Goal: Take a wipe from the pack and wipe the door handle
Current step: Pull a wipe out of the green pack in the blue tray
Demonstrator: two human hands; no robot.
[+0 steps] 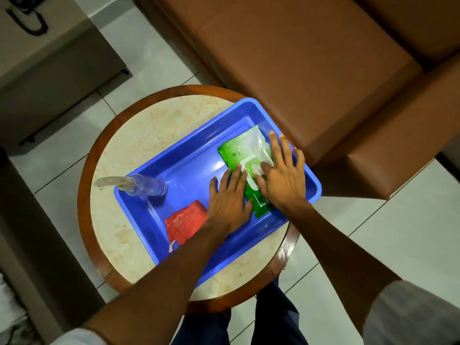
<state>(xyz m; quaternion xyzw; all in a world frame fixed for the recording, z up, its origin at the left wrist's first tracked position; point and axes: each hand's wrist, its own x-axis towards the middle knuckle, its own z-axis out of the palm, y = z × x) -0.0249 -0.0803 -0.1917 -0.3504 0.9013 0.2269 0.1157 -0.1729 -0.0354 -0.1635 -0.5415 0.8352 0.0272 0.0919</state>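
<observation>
A green wipe pack (236, 155) lies in the right half of a blue plastic tray (189, 168). My left hand (229, 200) rests flat on the pack's near left edge, fingers spread. My right hand (281, 175) lies flat over the pack's right side, its thumb and forefinger at the white flap in the pack's middle. I cannot tell whether the fingers pinch the flap or a wipe. No door handle is in view.
The tray sits on a round marble-topped table (139, 145) with a wooden rim. In the tray are also a clear spray bottle (144, 186) and a red cloth (184, 220). A brown sofa (311, 58) stands right behind the table. A cabinet (49, 58) is at far left.
</observation>
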